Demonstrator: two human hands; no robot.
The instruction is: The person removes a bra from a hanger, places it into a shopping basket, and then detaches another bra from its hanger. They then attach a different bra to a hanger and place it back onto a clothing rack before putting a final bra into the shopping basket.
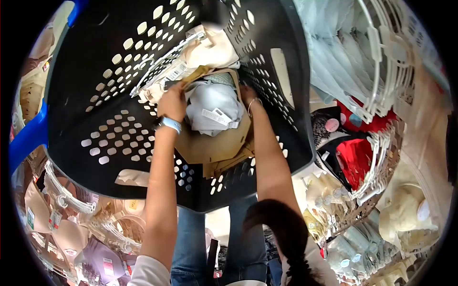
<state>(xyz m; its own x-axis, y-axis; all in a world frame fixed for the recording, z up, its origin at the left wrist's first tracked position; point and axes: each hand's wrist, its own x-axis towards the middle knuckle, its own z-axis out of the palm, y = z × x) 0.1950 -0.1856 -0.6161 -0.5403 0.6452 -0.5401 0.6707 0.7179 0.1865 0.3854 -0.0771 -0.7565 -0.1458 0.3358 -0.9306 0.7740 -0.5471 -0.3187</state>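
Note:
Inside a black perforated shopping basket sits an open cardboard box. Folded light grey cloth with white printed tags fills it, and a patch of greenish patterned fabric shows behind. My left hand, with a watch on the wrist, is closed on the box's upper left edge by a raised brown flap. At the opposite side, my right hand, with a bracelet, grips the box's right edge; its fingers are partly hidden.
Beige garments on white hangers lie deeper in the basket. A blue handle stands at its left. Racks of bras surround it, with pale blue and red ones to the right and beige and lilac ones at lower left.

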